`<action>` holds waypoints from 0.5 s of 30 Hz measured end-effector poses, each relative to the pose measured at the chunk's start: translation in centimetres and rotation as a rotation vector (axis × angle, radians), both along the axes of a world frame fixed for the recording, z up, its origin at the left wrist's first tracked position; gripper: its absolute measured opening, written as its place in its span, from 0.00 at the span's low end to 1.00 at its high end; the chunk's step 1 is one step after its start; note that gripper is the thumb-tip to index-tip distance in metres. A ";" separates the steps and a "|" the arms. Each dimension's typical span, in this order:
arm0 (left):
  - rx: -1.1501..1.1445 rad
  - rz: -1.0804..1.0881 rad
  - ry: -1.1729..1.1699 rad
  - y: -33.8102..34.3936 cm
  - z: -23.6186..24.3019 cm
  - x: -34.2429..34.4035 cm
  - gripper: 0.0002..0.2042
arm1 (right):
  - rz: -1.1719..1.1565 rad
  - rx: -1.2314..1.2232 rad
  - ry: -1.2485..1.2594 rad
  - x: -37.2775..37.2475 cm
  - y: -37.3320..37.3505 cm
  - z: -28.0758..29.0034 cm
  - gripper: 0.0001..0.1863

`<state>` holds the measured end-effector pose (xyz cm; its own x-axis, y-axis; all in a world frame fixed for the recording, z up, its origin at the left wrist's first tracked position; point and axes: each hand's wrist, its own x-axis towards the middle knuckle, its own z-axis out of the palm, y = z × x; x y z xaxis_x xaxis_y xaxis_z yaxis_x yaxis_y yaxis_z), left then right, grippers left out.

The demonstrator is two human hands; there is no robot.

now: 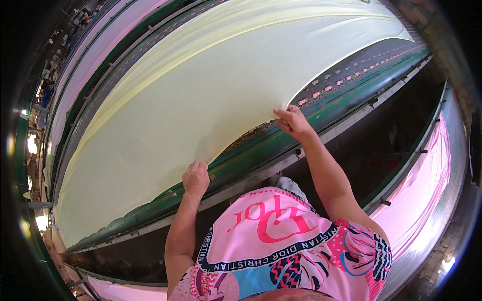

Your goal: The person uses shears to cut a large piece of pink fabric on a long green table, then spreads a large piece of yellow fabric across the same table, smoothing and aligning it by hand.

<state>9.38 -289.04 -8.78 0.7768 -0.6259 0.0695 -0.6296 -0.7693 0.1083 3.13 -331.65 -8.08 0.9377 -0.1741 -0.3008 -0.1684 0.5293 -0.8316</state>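
A wide pale yellow fabric sheet is spread over a long table with a dark, printed top and a green edge. My left hand is closed on the near edge of the sheet, just above the table's front side. Further right, my right hand pinches the same edge between thumb and fingers. Right of it the sheet's edge curves away, and rows of small pink printed marks show on the tabletop.
A metal rail with small fittings runs along the table's front. Behind me on the right, pink fabric covers another table, across a dark aisle. More tables with pale pink fabric stand at the far left.
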 end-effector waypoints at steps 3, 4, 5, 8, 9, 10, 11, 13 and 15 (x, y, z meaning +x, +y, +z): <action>-0.007 0.028 -0.011 -0.4 -0.3 -0.3 0.04 | 0.047 -0.551 0.151 -2.6 -1.8 -3.1 0.19; -0.007 0.034 -0.005 -0.7 -0.2 -0.5 0.04 | 0.030 -0.784 0.212 -3.0 -1.9 -3.3 0.19; -0.006 0.040 0.001 -0.8 -0.1 -0.6 0.04 | 0.089 -1.047 0.301 -3.5 -2.3 -3.4 0.19; 0.008 0.015 0.030 -1.0 0.8 -1.1 0.03 | 0.077 -1.346 0.334 -3.2 -1.5 -2.9 0.19; 0.009 0.008 0.050 -1.0 1.0 -1.2 0.03 | 0.101 -1.343 0.357 -3.2 -1.4 -2.8 0.20; 0.007 0.002 0.067 -1.0 1.3 -1.1 0.03 | 0.122 -1.343 0.378 -3.0 -1.5 -2.6 0.20; 0.004 -0.005 0.084 -1.0 1.5 -1.0 0.04 | 0.143 -1.343 0.398 -2.8 -1.6 -2.4 0.21; -0.003 -0.019 0.106 -0.8 1.7 -0.7 0.04 | 0.155 -1.366 0.416 -2.8 -1.6 -2.5 0.20; 0.023 -0.046 0.147 -0.6 1.7 -0.3 0.04 | 0.157 -1.401 0.436 -3.2 -1.4 -2.6 0.20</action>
